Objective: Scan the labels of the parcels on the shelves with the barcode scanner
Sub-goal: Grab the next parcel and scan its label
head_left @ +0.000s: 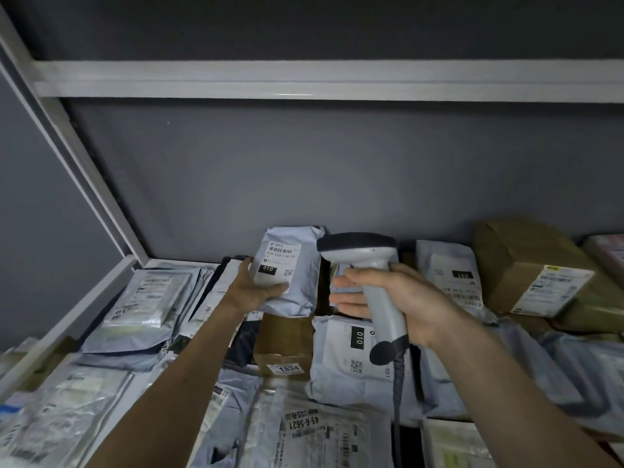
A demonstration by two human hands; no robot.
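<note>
Gripping the barcode scanner (368, 282), the right hand (391, 298) faces a grey parcel (290, 268) the left hand (256, 288) holds upright.

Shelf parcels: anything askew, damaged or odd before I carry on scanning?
Nothing looks damaged or spilled. The parcels lie loosely heaped and overlapping, labels facing different ways: the grey bag under the barcode scanner has its label turned sideways. The left hand props one parcel upright, label readable.
</note>
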